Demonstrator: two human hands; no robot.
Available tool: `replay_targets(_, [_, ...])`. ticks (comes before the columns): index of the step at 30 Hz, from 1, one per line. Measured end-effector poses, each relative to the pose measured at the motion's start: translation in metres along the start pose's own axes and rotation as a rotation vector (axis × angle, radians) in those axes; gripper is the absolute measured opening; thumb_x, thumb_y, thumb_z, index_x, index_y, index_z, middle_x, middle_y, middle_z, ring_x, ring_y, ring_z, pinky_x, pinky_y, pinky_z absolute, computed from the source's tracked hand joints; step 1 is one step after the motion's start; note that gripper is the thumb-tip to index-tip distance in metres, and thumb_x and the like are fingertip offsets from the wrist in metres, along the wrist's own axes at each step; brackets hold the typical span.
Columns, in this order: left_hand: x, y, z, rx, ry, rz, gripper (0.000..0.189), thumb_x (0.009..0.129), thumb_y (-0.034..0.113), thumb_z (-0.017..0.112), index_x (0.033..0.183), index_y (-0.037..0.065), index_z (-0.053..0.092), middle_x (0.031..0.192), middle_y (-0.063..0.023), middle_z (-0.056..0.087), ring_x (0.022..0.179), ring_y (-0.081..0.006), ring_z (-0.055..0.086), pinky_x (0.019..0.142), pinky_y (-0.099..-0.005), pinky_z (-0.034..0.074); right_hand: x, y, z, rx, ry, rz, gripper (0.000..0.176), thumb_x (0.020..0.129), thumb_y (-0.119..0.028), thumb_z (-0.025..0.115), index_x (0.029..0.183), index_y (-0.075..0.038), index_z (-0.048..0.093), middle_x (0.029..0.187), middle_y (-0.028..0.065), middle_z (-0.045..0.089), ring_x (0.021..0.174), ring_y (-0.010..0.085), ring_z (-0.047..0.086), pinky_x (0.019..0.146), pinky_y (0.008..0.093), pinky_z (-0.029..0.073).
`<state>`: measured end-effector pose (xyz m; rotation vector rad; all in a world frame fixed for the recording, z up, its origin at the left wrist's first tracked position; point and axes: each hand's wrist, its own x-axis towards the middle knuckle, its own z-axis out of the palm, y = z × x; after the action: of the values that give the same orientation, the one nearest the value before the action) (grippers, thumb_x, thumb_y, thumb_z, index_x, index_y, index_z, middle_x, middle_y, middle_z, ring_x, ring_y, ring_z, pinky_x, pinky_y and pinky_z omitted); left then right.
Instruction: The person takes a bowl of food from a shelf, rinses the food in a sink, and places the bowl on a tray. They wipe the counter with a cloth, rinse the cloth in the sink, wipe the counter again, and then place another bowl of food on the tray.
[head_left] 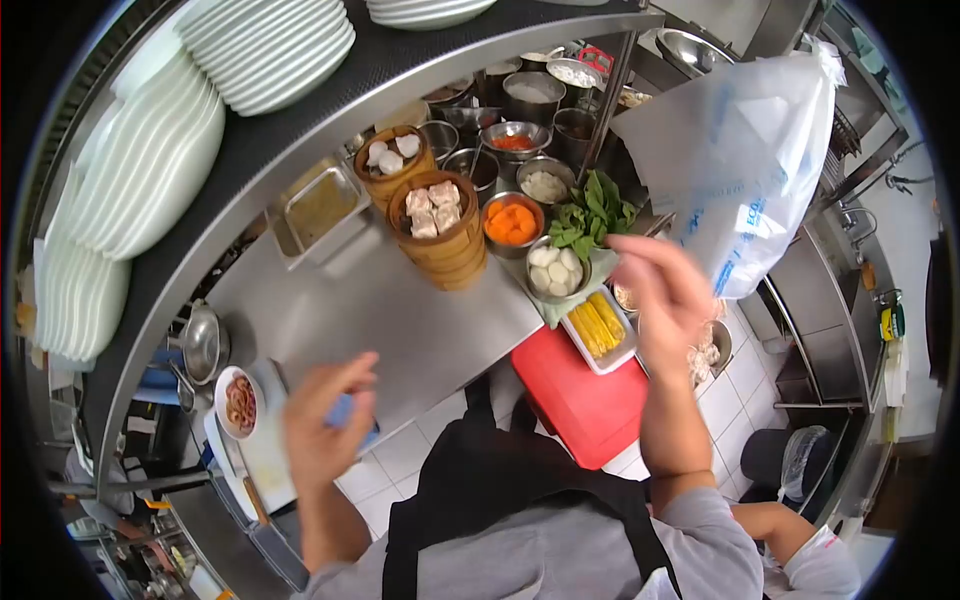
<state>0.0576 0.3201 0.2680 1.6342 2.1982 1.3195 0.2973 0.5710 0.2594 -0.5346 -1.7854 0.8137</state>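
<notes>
My left hand (325, 415) hovers near the front edge of the steel counter (360, 310), fingers stretched out and slightly blurred. A blue cloth-like thing (366, 432) shows partly behind it; I see no grip on it. My right hand (662, 300) is raised at the right, fingers extended and apart, with nothing visible in them. It is nearest to the leafy greens (595, 215) and a bowl of white, egg-like balls (556, 270). Beside that stands a bowl of orange slices (511, 222). Stacked bamboo steamers (445, 255) hold pale dumplings (432, 208).
A white tray of yellow strips (598, 330) sits on a red lid (580, 395). Plate stacks (150, 150) line the overhead shelf (330, 125). A plastic bag (740, 150) hangs at right. A bowl of sliced meat (238, 402) and a knife (250, 490) lie left. Another person's arm (780, 525) shows lower right.
</notes>
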Motion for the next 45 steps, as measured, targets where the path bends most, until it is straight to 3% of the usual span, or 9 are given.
replay_targets(2, [-0.028, -0.048, 0.027, 0.218, -0.368, -0.169, 0.035, 0.089, 0.021, 0.066, 0.121, 0.008, 0.067, 0.105, -0.0128, 0.07, 0.091, -0.0284, 0.067, 0.082, -0.0388, 0.052, 0.018, 0.066, 0.055, 0.381, -0.065, 0.398, 0.016, 0.095, -0.009, 0.062, 0.104, 0.003, 0.07, 0.084, 0.005, 0.069, 0.071, 0.007, 0.06, 0.062, 0.0223, 0.046])
replay_targets(5, [-0.071, -0.101, 0.05, 0.314, -0.83, -0.264, 0.038, 0.091, 0.026, 0.064, 0.124, 0.01, 0.064, 0.114, -0.0153, 0.068, 0.107, -0.0337, 0.063, 0.091, -0.0419, 0.051, 0.072, 0.15, 0.114, 0.306, -0.19, 0.602, 0.023, 0.096, -0.021, 0.063, 0.096, 0.002, 0.069, 0.072, 0.0044, 0.066, 0.054, 0.0093, 0.057, 0.05, 0.0251, 0.046])
replay_targets(11, [-0.05, -0.105, 0.039, 0.167, -0.868, -0.431, 0.041, 0.09, 0.028, 0.065, 0.128, 0.012, 0.062, 0.114, -0.0156, 0.068, 0.105, -0.034, 0.063, 0.09, -0.0428, 0.051, 0.209, 0.288, 0.213, 0.128, -0.005, 0.889, 0.048, 0.093, -0.037, 0.064, 0.075, 0.007, 0.066, 0.067, 0.0145, 0.068, 0.051, 0.0223, 0.067, 0.044, 0.0331, 0.054])
replay_targets(15, [-0.038, -0.123, 0.02, 0.372, -0.727, -0.445, 0.041, 0.09, 0.027, 0.066, 0.128, 0.011, 0.062, 0.111, -0.0155, 0.068, 0.102, -0.034, 0.064, 0.089, -0.0423, 0.051, 0.237, 0.313, 0.237, 0.063, 0.011, 1.069, 0.045, 0.092, -0.037, 0.062, 0.087, 0.007, 0.07, 0.071, 0.0181, 0.07, 0.054, 0.0251, 0.07, 0.045, 0.0351, 0.056])
replay_targets(25, [-0.025, -0.145, 0.009, 0.326, -0.722, -0.469, 0.037, 0.09, 0.02, 0.066, 0.125, 0.01, 0.064, 0.111, -0.0144, 0.069, 0.102, -0.0327, 0.066, 0.086, -0.0404, 0.052, 0.231, 0.421, 0.274, -0.157, -0.027, 0.822, 0.027, 0.074, -0.012, 0.072, 0.095, 0.004, 0.072, 0.097, 0.0247, 0.072, 0.082, 0.0296, 0.074, 0.074, 0.0377, 0.06])
replay_targets(32, [-0.022, -0.153, 0.009, 0.298, -0.76, -0.462, 0.037, 0.09, 0.018, 0.066, 0.126, 0.011, 0.063, 0.113, -0.0138, 0.068, 0.105, -0.0333, 0.064, 0.09, -0.0408, 0.05, 0.215, 0.332, 0.243, 0.015, 0.017, 0.773, 0.048, 0.082, -0.006, 0.063, 0.129, 0.004, 0.059, 0.107, 0.0222, 0.071, 0.07, 0.0265, 0.074, 0.055, 0.0345, 0.061])
replay_targets(39, [-0.024, -0.157, 0.005, 0.306, -0.739, -0.421, 0.037, 0.089, 0.018, 0.066, 0.125, 0.011, 0.063, 0.113, -0.0136, 0.068, 0.103, -0.0336, 0.064, 0.09, -0.0414, 0.05, 0.22, 0.32, 0.255, 0.027, -0.04, 0.684, 0.051, 0.081, -0.007, 0.064, 0.131, 0.003, 0.058, 0.105, 0.0234, 0.071, 0.069, 0.0267, 0.074, 0.059, 0.0334, 0.061])
replay_targets(44, [-0.032, -0.147, -0.001, 0.273, -0.695, -0.438, 0.037, 0.089, 0.014, 0.066, 0.126, 0.012, 0.063, 0.11, -0.0141, 0.068, 0.101, -0.0336, 0.064, 0.088, -0.0409, 0.05, 0.226, 0.366, 0.288, -0.143, 0.053, 0.604, 0.038, 0.076, -0.018, 0.068, 0.112, -0.004, 0.07, 0.109, 0.0204, 0.07, 0.109, 0.0364, 0.065, 0.095, 0.0415, 0.053])
replay_targets(45, [-0.036, -0.148, -0.002, 0.272, -0.708, -0.443, 0.037, 0.089, 0.014, 0.066, 0.126, 0.012, 0.063, 0.11, -0.0141, 0.068, 0.101, -0.0336, 0.064, 0.088, -0.0409, 0.05, 0.229, 0.358, 0.284, -0.164, 0.04, 0.585, 0.042, 0.075, -0.009, 0.069, 0.113, 0.008, 0.066, 0.092, 0.0211, 0.074, 0.085, 0.0271, 0.075, 0.067, 0.0336, 0.06])
